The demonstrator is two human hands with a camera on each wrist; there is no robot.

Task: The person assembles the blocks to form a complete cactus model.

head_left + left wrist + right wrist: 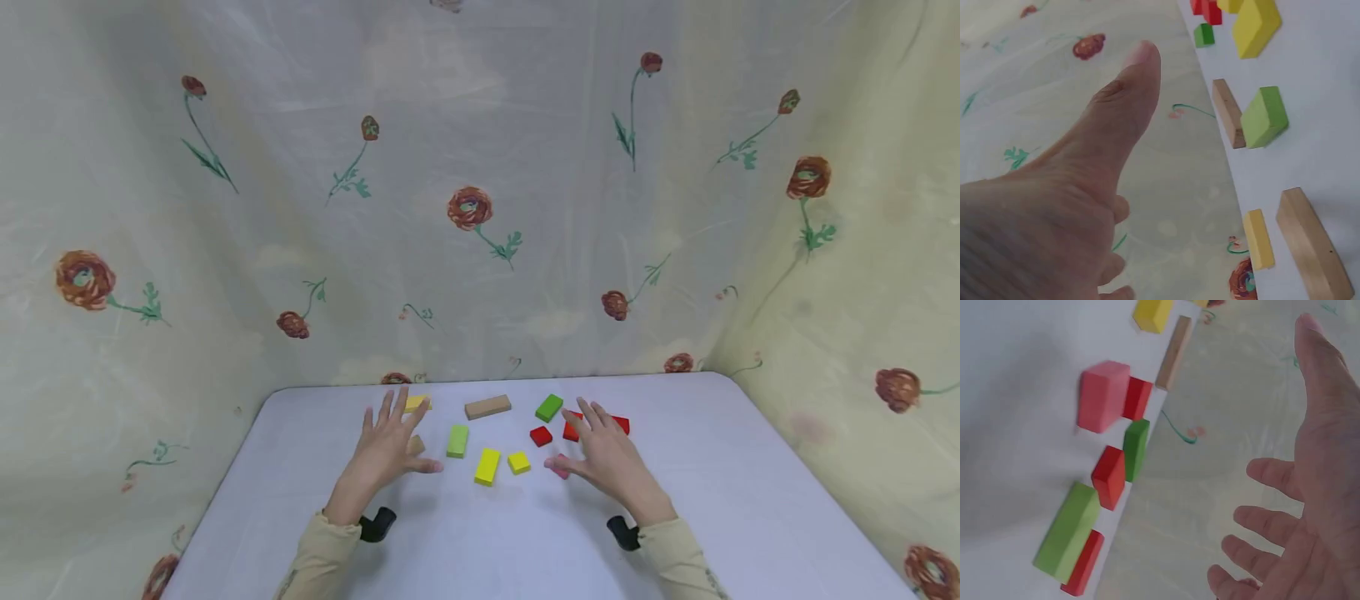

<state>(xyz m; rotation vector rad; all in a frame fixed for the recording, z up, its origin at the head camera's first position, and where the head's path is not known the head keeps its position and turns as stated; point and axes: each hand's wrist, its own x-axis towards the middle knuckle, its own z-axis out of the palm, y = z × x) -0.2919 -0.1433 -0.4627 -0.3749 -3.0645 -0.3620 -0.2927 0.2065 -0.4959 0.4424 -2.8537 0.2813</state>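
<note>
My left hand (384, 450), fingers spread, hovers over the left part of the table and holds nothing. Under and beside it lie a pale yellow block (417, 403), a plain wooden block (416, 446) and a light green block (457, 442). On the other side, my right hand (611, 454) is held with spread fingers above a pink block (560, 468) and red blocks (572, 427), partly covering them. The right wrist view also has a light green block (1067, 531), hidden under that hand in the head view. Both palms are bare of any object.
Between the hands are a yellow block (487, 467), a smaller yellow block (519, 462) and a small red block (541, 436). Farther back lie a long wooden block (487, 407) and a dark green block (550, 407). A flowered curtain (555, 275) hangs behind the white table (480, 550).
</note>
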